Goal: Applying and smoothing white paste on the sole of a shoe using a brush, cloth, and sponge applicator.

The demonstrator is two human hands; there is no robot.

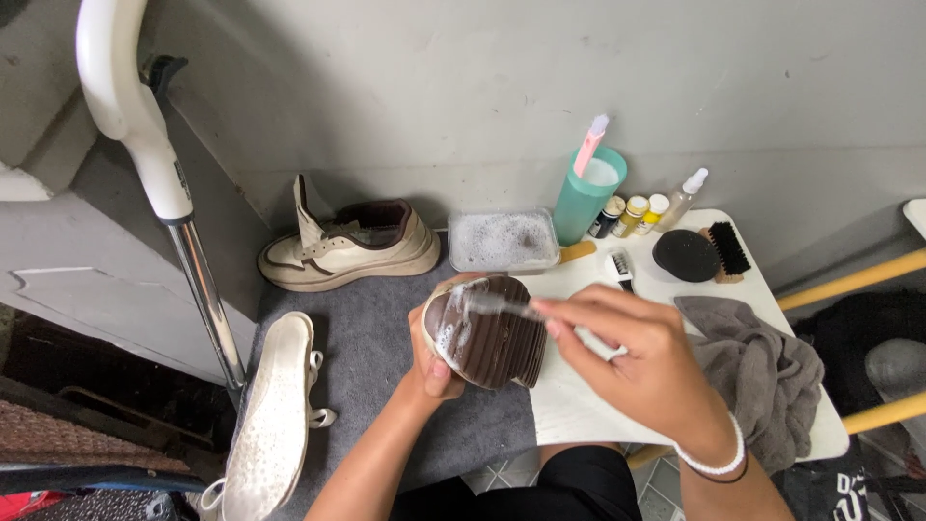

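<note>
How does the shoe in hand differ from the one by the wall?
The held shoe is turned sole up, brown tread wet with foam, gripped by the left hand while the right hand scrubs it with a brush. The shoe by the wall rests upright on the grey mat, untouched, cream upper showing.

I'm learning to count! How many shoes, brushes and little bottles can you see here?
Shoes: 3, one held sole-up, one cream shoe by the wall, one pale shoe lying sole-up
Brushes: 4, one in the right hand, one in the cup, one white-handled, one black-bristled
Little bottles: 4
Total: 11
</note>
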